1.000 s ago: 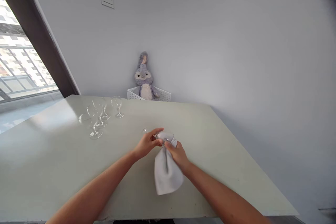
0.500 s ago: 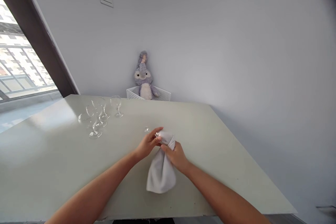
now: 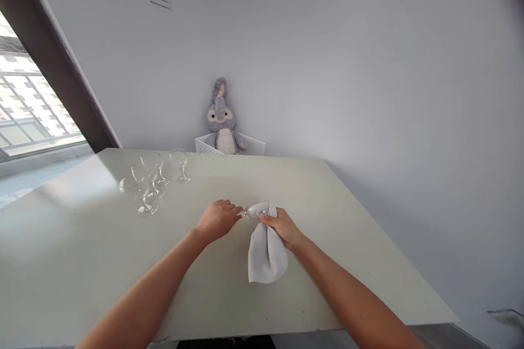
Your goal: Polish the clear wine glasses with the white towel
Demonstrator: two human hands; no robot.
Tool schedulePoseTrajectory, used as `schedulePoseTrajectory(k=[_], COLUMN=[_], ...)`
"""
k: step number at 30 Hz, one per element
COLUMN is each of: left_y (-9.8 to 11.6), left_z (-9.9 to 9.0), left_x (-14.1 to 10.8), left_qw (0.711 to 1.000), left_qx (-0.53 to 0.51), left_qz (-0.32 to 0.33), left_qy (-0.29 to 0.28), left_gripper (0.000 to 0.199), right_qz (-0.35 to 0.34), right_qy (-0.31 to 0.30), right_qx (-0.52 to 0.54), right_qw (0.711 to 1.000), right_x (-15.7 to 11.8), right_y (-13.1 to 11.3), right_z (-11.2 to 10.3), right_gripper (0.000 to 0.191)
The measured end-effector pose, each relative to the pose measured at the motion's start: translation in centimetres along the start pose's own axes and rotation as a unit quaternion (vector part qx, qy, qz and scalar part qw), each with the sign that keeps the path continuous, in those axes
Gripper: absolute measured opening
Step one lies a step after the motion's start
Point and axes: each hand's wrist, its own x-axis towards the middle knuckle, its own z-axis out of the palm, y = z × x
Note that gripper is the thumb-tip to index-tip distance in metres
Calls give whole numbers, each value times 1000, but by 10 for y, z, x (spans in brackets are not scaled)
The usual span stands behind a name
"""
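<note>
A white cloth (image 3: pixel 267 262) is wrapped round a glass (image 3: pixel 246 211), whose stem pokes out on the left side. My right hand (image 3: pixel 284 227) grips the cloth over the bowl, and the loose part hangs down below. My left hand (image 3: pixel 220 220) is closed at the foot end of the same glass, with the foot itself hidden by the fingers. The glass lies sideways, held above the table (image 3: pixel 327 262). Most of its bowl is covered by cloth.
Several clear stemmed glasses (image 3: pixel 183 179) stand at the back left of the table. Behind the far edge, a grey plush toy (image 3: pixel 225 140) sits in a white perforated basket (image 3: pixel 254 146) against the wall. A window with a railing (image 3: pixel 35 103) is at the left.
My left hand has shifted left, from near the wrapped bowl to the glass's foot. My right hand and the cloth have moved slightly right, and the hanging cloth has swung right.
</note>
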Motion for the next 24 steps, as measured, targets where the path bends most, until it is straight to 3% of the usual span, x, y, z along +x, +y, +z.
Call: schedulePoseTrajectory(k=[3, 5, 7, 9, 11, 12, 13, 15, 17, 18, 21, 24], left_y=[-6, -12, -18, -22, -21, -19, -15, -4, 8, 13, 23, 26], left_z=[3, 3, 2, 0, 0, 1, 2, 5, 10, 12, 17, 20], left_x=[-1, -1, -2, -2, -1, 0, 1, 2, 2, 2, 2, 1], left_qw=[999, 996, 987, 974, 964, 963, 964, 974, 989, 995, 999, 997], left_qx=[-24, -54, -81, -96, -99, -99, -97, -78, -38, -16, 21, 17], left_qz=[-32, -66, -128, -198, -243, -250, -248, -213, -143, -99, 18, 58], left_qy=[-23, -40, -56, -50, -31, -22, -16, -10, 0, 7, 35, 49], left_gripper=[29, 27, 26, 26, 27, 27, 26, 23, 20, 21, 27, 28], right_qz=[-63, -130, -177, -192, -217, -245, -280, -349, -378, -379, -348, -267], right_qy=[-33, -11, 57, 165, 252, 258, 234, 131, 44, 33, 84, 142], right_qx=[-182, -328, -421, -458, -478, -494, -519, -577, -619, -630, -622, -546], right_qw=[981, 935, 888, 852, 813, 793, 773, 727, 687, 677, 696, 781], right_x=[3, 8, 13, 15, 14, 12, 9, 2, -4, -6, -6, -1], right_y=[-1, -1, -1, -1, -2, -2, -3, -3, -3, -4, -9, -16], right_z=[-15, -29, -43, -52, -49, -44, -36, -15, 5, 12, 18, 1], right_gripper=[26, 22, 25, 33, 40, 43, 48, 58, 55, 49, 33, 30])
